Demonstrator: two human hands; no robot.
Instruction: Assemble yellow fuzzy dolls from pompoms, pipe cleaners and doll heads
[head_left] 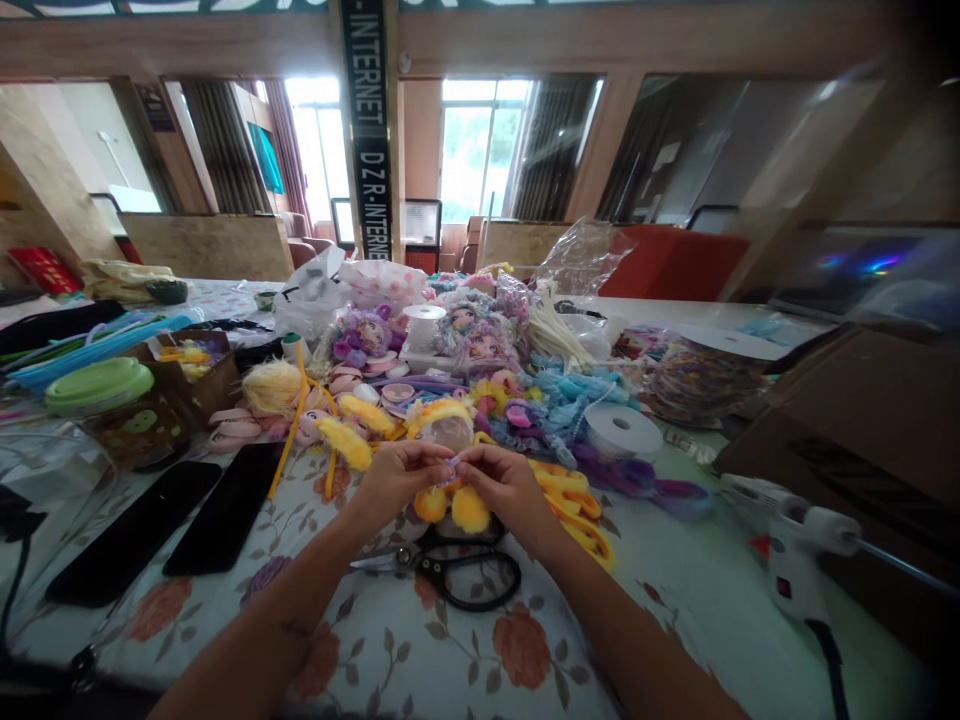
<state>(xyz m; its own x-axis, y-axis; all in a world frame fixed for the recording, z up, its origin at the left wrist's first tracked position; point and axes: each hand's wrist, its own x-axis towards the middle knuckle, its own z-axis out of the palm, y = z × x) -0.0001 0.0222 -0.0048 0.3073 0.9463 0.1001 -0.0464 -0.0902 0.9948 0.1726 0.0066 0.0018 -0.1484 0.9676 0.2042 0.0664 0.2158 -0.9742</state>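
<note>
the fingers (444, 462) of both hands were pinched nearly shut on one small pale piece held between them, too small to identify. the left hand (394, 478) and right hand (506, 482) met fingertip to fingertip, raised just above the table (675, 600), probably so the fine work sat close under the eyes. directly under the hands lay a yellow doll (454, 505) with fluffy tufts, touching or just below the palms; which could not be told. black scissors (450, 570) lay on the flowered cloth just beside the wrists, handles toward the person, within easy reach. yellow-handled scissors (577, 505) lay to the right of the right hand. a white tape roll (622, 430) sat beyond it, near blue lace trim. a glue gun (795, 550) rested well to the right, nozzle pointing away from the hands. two dark phones (172, 530) lay flat to the left. a green-lidded jar (101, 390) stood further left. doll heads (465, 330) and loose hair were heaped at the table's middle.
</note>
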